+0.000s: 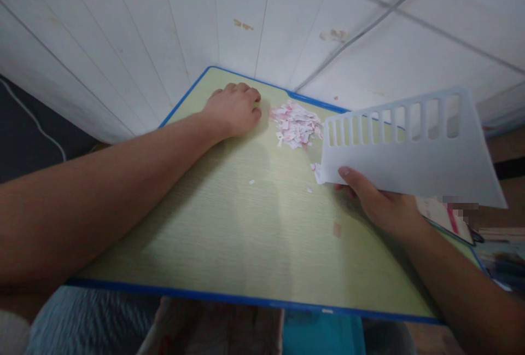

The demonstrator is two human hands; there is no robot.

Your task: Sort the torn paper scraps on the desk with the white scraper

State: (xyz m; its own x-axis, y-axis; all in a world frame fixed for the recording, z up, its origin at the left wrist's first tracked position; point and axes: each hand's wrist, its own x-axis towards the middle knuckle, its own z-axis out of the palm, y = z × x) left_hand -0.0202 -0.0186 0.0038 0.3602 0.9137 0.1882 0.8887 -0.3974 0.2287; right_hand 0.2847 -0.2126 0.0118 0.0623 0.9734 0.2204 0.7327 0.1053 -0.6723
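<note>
**White slotted panel (410, 166) held in right hand (385, 207), beside pile of paper scraps (296, 125)**

Positions are referred to the pile. Nearest, well in front of it, a turquoise object (324, 333) is partly covered by the table (229, 223), whose surface is pale green and whose edge is trimmed in blue. A small brownish patch (337, 229) is seen on the tabletop, in front of the pile and to its right. A booklet (445, 218), partly hidden by the right forearm, is noted farther right.

The panel is gripped by the right hand at its lower edge, with the thumb laid on the face and the fingers behind. It is held tilted to the right of the pile, its narrow end just beside the scraps. A small clump of scraps (316, 172) is found at its lower left corner; a single scrap (251, 182) is noted in front of the pile, to the left.

The left hand (232, 111) is placed palm down just left of the pile, its fingers bent; whether anything is held beneath cannot be told. Behind the pile, a white panelled wall (135, 27) is crossed by a grey cable (361, 35).
</note>
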